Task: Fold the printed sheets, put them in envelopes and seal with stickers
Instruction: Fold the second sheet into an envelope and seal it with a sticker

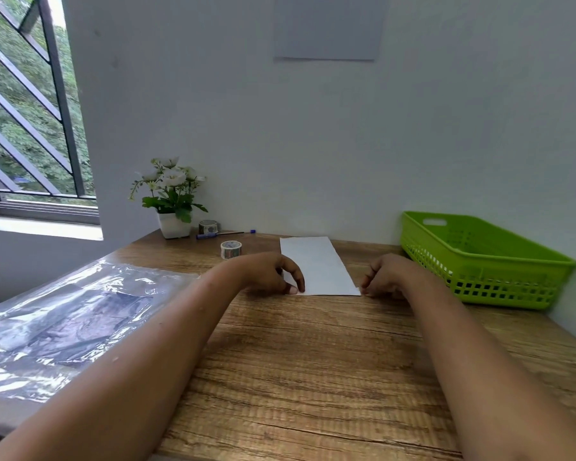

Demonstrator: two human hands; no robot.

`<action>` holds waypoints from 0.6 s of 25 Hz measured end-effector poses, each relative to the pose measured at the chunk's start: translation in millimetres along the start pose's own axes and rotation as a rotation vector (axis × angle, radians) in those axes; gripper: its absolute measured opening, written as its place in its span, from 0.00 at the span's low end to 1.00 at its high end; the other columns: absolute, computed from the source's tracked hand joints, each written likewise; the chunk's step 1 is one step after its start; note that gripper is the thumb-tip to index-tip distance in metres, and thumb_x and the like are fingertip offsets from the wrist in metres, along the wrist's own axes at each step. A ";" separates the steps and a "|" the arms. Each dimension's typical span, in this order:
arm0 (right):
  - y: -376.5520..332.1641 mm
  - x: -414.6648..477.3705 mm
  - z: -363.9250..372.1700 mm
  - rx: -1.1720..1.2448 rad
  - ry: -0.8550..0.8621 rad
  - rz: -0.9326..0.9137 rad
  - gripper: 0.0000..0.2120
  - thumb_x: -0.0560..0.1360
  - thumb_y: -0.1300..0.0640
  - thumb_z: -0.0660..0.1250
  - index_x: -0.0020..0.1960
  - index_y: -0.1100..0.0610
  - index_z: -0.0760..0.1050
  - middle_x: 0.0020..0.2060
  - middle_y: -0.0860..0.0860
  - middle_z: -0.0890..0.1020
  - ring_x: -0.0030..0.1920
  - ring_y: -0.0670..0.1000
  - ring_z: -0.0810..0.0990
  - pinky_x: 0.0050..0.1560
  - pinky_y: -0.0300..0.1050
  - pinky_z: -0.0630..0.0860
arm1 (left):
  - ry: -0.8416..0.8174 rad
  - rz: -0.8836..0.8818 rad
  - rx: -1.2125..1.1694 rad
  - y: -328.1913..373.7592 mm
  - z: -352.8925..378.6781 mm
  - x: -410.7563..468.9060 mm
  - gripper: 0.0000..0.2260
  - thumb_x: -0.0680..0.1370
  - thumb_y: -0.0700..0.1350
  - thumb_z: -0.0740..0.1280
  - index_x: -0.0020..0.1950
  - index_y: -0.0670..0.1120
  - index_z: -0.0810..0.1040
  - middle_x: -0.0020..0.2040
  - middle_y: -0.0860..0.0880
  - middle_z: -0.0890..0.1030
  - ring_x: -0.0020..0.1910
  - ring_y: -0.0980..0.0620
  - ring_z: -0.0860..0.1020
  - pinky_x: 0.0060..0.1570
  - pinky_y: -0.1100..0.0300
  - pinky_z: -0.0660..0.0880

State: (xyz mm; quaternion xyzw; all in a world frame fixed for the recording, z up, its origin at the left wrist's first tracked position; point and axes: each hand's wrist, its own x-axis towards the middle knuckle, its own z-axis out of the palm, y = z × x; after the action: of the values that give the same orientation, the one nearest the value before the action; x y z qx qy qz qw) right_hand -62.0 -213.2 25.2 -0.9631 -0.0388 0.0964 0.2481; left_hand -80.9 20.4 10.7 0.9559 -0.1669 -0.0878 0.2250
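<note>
A white sheet of paper (316, 266) lies on the wooden desk (313, 361), its long side running away from me. My left hand (273, 272) pinches the sheet's near left corner between thumb and fingers. At the near right corner, my right hand (384, 276) holds the paper's edge with curled fingers. A roll of patterned sticker tape (230, 249) stands just left of the sheet, and a second roll (208, 226) sits further back by the wall. No envelope can be made out.
A green plastic basket (479, 261) stands at the right against the wall. A clear plastic bag with dark contents (67, 324) covers the desk's left part. A white pot of flowers (172, 207) and a blue pen (223, 233) sit at the back left.
</note>
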 end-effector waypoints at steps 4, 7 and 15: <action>1.5 6.0 -1.2 0.015 0.056 0.113 0.05 0.74 0.60 0.70 0.39 0.60 0.77 0.35 0.53 0.80 0.40 0.52 0.78 0.41 0.43 0.77 | -0.026 0.022 -0.029 -5.7 -1.3 0.4 0.09 0.77 0.46 0.66 0.45 0.63 0.78 0.68 0.52 0.72 0.69 0.49 0.66 0.72 0.47 0.59; -8.5 10.1 6.7 0.156 0.037 0.159 0.14 0.78 0.57 0.63 0.36 0.62 0.73 0.31 0.55 0.75 0.31 0.50 0.73 0.33 0.43 0.74 | -0.009 0.034 -0.058 -9.6 -0.4 1.5 0.09 0.77 0.47 0.67 0.45 0.62 0.79 0.68 0.52 0.72 0.69 0.49 0.66 0.71 0.48 0.59; -17.0 1.8 8.3 0.111 -0.091 0.235 0.12 0.75 0.55 0.70 0.38 0.60 0.71 0.33 0.52 0.73 0.31 0.47 0.69 0.31 0.38 0.71 | 0.035 0.032 -0.072 -12.7 3.1 4.9 0.09 0.75 0.50 0.68 0.41 0.66 0.79 0.64 0.49 0.74 0.67 0.48 0.69 0.69 0.48 0.62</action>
State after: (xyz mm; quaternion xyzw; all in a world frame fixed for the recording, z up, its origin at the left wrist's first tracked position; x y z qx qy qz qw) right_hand -62.4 -194.2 26.0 -0.9404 0.0684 0.1703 0.2861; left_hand -73.6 28.1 1.7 0.9458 -0.1749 -0.0732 0.2635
